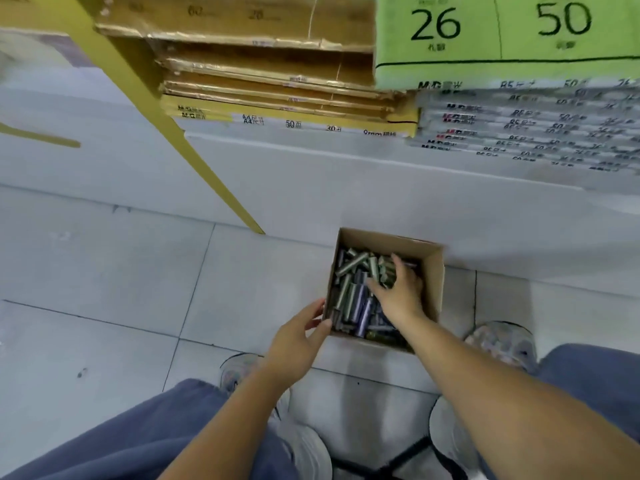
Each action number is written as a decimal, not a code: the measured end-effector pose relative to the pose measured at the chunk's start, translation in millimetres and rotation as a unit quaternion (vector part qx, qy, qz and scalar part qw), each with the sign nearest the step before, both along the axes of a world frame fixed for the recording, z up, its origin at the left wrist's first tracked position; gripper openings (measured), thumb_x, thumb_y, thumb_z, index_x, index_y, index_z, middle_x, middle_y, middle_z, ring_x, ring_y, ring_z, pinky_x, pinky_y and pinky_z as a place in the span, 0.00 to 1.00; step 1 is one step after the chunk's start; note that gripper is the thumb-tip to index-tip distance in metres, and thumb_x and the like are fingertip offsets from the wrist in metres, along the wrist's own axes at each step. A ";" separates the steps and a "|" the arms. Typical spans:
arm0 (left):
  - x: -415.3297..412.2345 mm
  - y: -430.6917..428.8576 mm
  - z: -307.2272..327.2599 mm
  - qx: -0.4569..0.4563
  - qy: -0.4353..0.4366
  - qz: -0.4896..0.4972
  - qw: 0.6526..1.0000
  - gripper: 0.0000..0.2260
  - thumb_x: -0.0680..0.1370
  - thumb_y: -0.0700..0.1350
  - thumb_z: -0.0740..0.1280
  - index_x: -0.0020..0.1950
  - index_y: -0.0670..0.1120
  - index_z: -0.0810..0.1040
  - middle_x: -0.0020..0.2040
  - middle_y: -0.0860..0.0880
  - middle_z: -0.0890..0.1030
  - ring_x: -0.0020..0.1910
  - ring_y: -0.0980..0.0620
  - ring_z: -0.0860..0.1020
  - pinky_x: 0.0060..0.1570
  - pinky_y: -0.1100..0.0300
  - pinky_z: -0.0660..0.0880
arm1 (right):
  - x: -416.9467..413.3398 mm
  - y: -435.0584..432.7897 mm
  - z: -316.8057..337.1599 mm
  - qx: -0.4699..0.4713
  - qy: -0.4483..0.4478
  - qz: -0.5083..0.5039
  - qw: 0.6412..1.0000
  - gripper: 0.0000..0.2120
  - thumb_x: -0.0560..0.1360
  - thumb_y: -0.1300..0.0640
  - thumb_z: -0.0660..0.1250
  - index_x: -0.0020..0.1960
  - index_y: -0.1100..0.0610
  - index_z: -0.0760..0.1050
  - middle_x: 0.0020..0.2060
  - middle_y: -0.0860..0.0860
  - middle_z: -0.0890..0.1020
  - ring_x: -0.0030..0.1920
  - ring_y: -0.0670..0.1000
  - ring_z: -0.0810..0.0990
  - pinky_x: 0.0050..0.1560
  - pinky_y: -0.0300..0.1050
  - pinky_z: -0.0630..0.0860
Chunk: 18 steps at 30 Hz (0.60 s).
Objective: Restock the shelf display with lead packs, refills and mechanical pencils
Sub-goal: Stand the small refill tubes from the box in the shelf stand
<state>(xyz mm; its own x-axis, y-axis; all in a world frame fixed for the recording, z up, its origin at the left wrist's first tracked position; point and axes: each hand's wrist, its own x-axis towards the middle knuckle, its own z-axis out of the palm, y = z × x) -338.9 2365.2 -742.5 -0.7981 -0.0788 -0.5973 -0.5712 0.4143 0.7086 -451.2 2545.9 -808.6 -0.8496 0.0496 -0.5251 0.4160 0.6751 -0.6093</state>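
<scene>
A: Where are the stock items sitting?

B: In a small open brown cardboard box (pixel 433 271) on the pale grey tiled floor (pixel 104 271), right at the foot of the white shelf base (pixel 346 188). It is heaped with short grey-green and purple tube-shaped packs (pixel 353 296), lying at all angles.

A: And the hands?

B: The right hand (pixel 398 289) is down inside the box, palm down, fingers spread and curled over the green packs near the far side. It touches them, but whether it has closed on any one pack I cannot tell. The left hand (pixel 298 337) is at the box's near left corner, thumb and fingers parted, fingertips against the cardboard wall; it is open and carries nothing.

A: What is above?

B: A stack of flat brown and yellow cardboard-backed pads (pixel 277 81) lies on the shelf, with a light green pack printed "26" and "50" (pixel 502 36) beside it on the right, on top of a pile of thin white-edged packs (pixel 519 126). A yellow slanted upright (pixel 173 133) of the shelf runs down to the floor left of the box.

A: Anything of the person?

B: Blue trouser legs (pixel 156 438) and grey trainers (pixel 502 341), one on each side of the box's near edge.
</scene>
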 end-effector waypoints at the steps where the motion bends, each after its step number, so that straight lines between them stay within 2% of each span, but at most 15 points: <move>1: 0.9 -0.4 -1.7 0.006 0.000 0.005 1.000 0.20 0.83 0.51 0.62 0.76 0.56 0.67 0.69 0.59 0.75 0.63 0.60 0.75 0.58 0.71 0.66 | -0.8 -1.0 -4.3 0.024 0.009 0.010 1.000 0.36 0.74 0.46 0.70 0.76 0.52 0.58 0.75 0.52 0.60 0.74 0.55 0.56 0.73 0.50 0.57; 3: 1.6 -1.6 -4.3 0.018 -0.003 0.013 1.000 0.20 0.83 0.51 0.62 0.76 0.57 0.68 0.69 0.60 0.75 0.64 0.62 0.74 0.60 0.71 0.66 | -1.8 -3.3 -11.5 0.068 0.039 0.029 0.997 0.33 0.73 0.47 0.71 0.74 0.54 0.62 0.73 0.54 0.61 0.72 0.57 0.57 0.73 0.50 0.57; 5: 2.8 -2.5 -6.1 0.031 -0.004 0.019 0.999 0.20 0.83 0.52 0.62 0.75 0.58 0.68 0.69 0.62 0.74 0.64 0.66 0.73 0.59 0.73 0.66 | -0.6 -5.6 -16.1 0.065 0.045 0.014 0.997 0.31 0.72 0.49 0.73 0.71 0.53 0.65 0.70 0.54 0.61 0.69 0.57 0.59 0.71 0.48 0.58; 8: 4.7 -1.9 -6.5 0.041 0.006 0.024 0.999 0.19 0.83 0.52 0.62 0.73 0.61 0.68 0.65 0.67 0.74 0.59 0.76 0.71 0.52 0.82 0.66 | -0.3 -7.5 -20.4 0.048 0.042 -0.004 0.998 0.29 0.72 0.51 0.74 0.69 0.52 0.67 0.68 0.55 0.60 0.69 0.57 0.60 0.71 0.47 0.58; 10: 4.5 -1.6 -6.5 0.041 0.007 0.029 0.999 0.18 0.83 0.51 0.62 0.72 0.62 0.69 0.63 0.69 0.74 0.56 0.80 0.70 0.49 0.84 0.65 | -2.3 -7.7 -21.6 0.081 0.040 0.024 0.996 0.29 0.73 0.48 0.72 0.70 0.52 0.66 0.69 0.56 0.62 0.69 0.58 0.61 0.71 0.49 0.60; 13: 4.5 -1.6 -7.0 0.038 0.009 0.028 0.999 0.18 0.83 0.51 0.62 0.72 0.61 0.68 0.61 0.70 0.73 0.55 0.82 0.69 0.48 0.85 0.64 | -2.8 -7.5 -22.3 0.134 0.037 0.074 0.988 0.31 0.74 0.44 0.68 0.72 0.56 0.65 0.70 0.59 0.63 0.69 0.60 0.61 0.70 0.52 0.61; 18: 5.5 -2.0 -8.5 0.048 0.009 0.028 0.998 0.17 0.83 0.51 0.62 0.70 0.65 0.68 0.61 0.71 0.73 0.56 0.81 0.69 0.48 0.84 0.64 | -2.4 -7.3 -18.7 0.069 0.046 0.066 0.994 0.31 0.71 0.47 0.74 0.68 0.57 0.68 0.67 0.58 0.68 0.66 0.59 0.68 0.67 0.51 0.67</move>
<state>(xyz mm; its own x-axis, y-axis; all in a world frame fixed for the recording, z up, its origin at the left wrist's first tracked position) -333.4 2363.2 -750.9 -0.8051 -0.0670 -0.5893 -0.5779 0.3123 0.7540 -453.6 2538.6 -827.2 -0.8976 0.0000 -0.4409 0.2644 0.8003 -0.5382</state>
